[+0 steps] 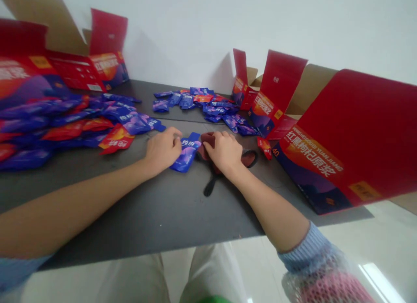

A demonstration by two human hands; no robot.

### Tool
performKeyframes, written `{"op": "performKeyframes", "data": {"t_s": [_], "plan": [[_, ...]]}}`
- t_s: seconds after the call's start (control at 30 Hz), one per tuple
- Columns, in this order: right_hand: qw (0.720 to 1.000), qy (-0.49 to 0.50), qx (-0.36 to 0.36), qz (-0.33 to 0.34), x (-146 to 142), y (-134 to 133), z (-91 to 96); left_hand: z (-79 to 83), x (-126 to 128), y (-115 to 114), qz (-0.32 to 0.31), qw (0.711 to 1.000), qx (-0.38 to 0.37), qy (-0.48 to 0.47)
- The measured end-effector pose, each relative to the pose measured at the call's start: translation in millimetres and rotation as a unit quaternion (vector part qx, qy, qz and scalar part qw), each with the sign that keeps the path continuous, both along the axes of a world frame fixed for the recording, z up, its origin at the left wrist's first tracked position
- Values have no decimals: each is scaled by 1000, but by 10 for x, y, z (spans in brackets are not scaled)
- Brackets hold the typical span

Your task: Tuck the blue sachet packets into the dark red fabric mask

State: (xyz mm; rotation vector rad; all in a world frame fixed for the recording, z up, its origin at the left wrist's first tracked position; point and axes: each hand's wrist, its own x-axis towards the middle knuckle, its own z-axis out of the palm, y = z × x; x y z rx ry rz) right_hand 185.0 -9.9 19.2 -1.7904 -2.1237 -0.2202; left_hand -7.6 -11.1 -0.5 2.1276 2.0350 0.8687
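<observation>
My left hand [163, 151] has its fingers curled, thumb and forefinger at the left edge of a blue pouch [186, 157] with white lettering and a notched top. The pouch lies on the grey table. Just right of it, my right hand [225, 151] is closed over a soft-looking brown item [207, 140] with a dark-rimmed loop [250, 158] and a black tab [210, 186] sticking out toward me. Its kind is unclear, since my hand covers the middle. A small red pouch [264, 147] lies farther right.
Blue and red pouches form a large heap [65, 124] at left and a smaller pile [198, 101] at the back. Open red cartons stand at the back left [107, 68] and along the right [325, 146]. A white wall [195, 38] rises behind the table [146, 224].
</observation>
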Motion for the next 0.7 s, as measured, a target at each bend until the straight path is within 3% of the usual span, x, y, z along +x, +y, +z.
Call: {"op": "performKeyframes", "data": {"t_s": [0.1,0.23,0.4,0.5,0.6,0.7], "plan": [[999,30,33,12,78,86,-23,85,28,-140,43,996,42,68],[989,93,103,48,250,289,-16,75,294,-603,-51,975,54,208],[958,193,138,161,233,207,89,-61,668,-1122,-76,939,49,331],[933,220,51,282,69,8,116,-6,705,-1214,-120,935,16,333],[896,162,-75,406,-94,-132,51,84,674,-1234,-150,935,-34,320],[891,111,-108,427,-182,-160,-27,100,662,-1272,-120,935,-33,334]]}}
